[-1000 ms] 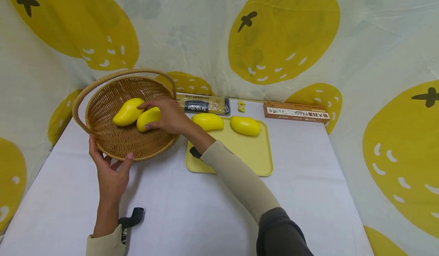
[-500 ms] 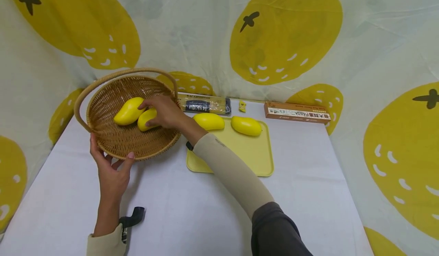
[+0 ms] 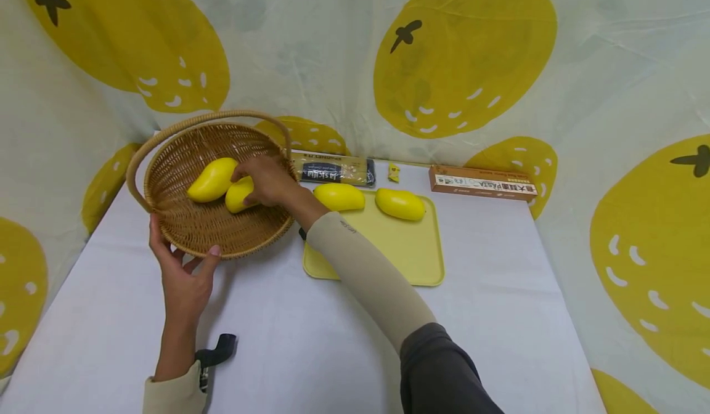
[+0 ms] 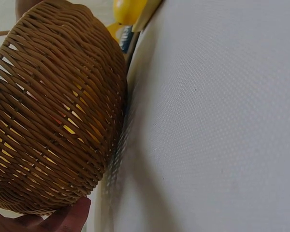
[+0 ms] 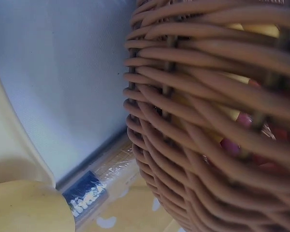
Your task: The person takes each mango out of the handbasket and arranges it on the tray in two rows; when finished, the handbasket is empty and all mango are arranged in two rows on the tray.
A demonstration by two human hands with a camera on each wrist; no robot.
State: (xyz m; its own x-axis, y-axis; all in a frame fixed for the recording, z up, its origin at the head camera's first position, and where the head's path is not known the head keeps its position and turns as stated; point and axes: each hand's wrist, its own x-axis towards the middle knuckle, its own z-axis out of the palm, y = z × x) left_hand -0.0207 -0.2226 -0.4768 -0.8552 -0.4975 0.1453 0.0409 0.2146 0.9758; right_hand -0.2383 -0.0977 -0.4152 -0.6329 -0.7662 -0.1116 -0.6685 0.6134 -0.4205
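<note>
My left hand [image 3: 185, 288] grips the near left side of a wicker basket [image 3: 216, 236], thumb at the rim. The basket is tilted so that its inside faces me; its woven wall [image 4: 53, 111] fills much of the left wrist view. Two yellow mangoes lie inside. My right hand [image 3: 269, 183] reaches in over the right rim and holds the right mango [image 3: 237, 196], partly hiding it. The left mango [image 3: 212, 180] sits right beside it, near the fingertips. In the right wrist view the basket wall [image 5: 198, 96] hides the right hand.
A pale yellow tray [image 3: 410, 260] bears two more mangoes, a left one [image 3: 339, 197] and a right one [image 3: 400, 204]. Behind it lie a spaghetti packet [image 3: 335, 170], a small yellow wrapped piece [image 3: 394, 172] and a brown pasta box [image 3: 482, 183]. A patterned cloth hangs behind.
The right forearm has swung slightly left, while that hand stays on the same mango. The whole head view has shifted a little. The left hand keeps its grip on the basket.
</note>
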